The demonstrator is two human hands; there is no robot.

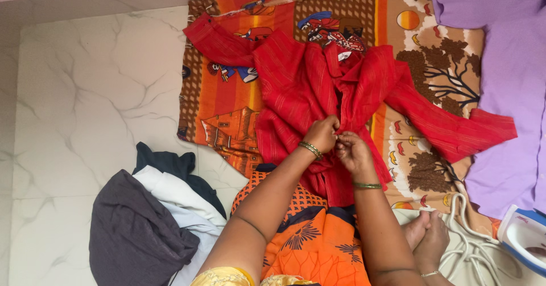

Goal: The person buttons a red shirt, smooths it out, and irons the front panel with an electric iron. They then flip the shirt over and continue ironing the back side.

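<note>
Left hand (322, 133): pinched shut on the front edge of the red striped cotton shirt (318, 87).
Right hand (352, 152): fingers closed on the same edge, touching the left.
Shirt: spread open, sleeves out, on the orange patterned printed sheet (227, 115).
Left: heap of dark and white folded clothes (153, 206) on the white marble floor (85, 92).
Right: lilac cloth (512, 64); white-and-blue electric iron (526, 237).

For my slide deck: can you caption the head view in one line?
Seated on a marble floor, left hand and right hand pinch the front of a red shirt spread on a patterned cloth.
</note>
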